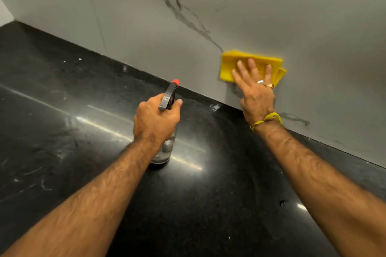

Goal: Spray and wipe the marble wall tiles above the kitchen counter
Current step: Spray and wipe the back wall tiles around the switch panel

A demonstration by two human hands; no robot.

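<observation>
Marble wall (250,6), right grip (255,89) flat on cloth (229,64), left grip (156,119) holding spray bottle (167,144)

place: likely home kitchen | signs: polished black stone counter (62,110), grey-veined marble wall tiles (146,16)

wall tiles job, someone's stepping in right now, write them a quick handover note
Left hand: grips the spray bottle, its base on or just above the black counter; nozzle faces the wall.
Right hand: flat, fingers straight, presses the folded yellow cloth on the marble wall tiles, low, near the counter edge.
Done: wiping under way; which parts are clean cannot be told.
Left: the rest of the tiles; smears also show on the counter.
</observation>
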